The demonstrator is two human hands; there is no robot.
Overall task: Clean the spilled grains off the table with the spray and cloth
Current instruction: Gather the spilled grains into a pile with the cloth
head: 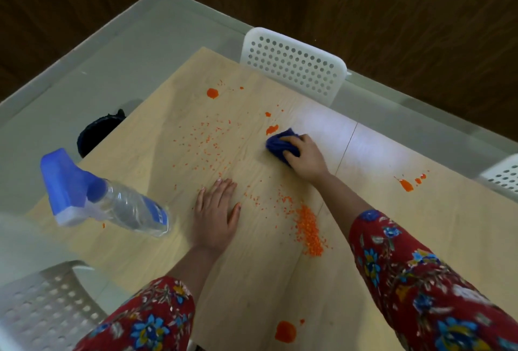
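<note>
Spilled grains (309, 231), orange, lie on the pale wooden table (252, 280). The densest heap is near the middle of the table, between the two forearms, and a thinner scatter (207, 140) spreads toward the far left. Orange smears mark the surface at the far side (212, 93), the near edge (285, 331) and the right (406, 185).

The left hand (217, 214) rests flat and palm down just left of the heap, with its fingers straight and holding nothing. The right hand (304, 156) reaches farther out and grips a bunched dark blue cloth (276, 144), pressing it on the table beside a small smear (272, 128). Both arms wear red floral sleeves (420, 280).

A clear spray bottle (103, 193) with a blue trigger head stands at the left of the table. White perforated chairs stand at the far side (294, 66), the right (501, 175) and the near left (47, 306).
</note>
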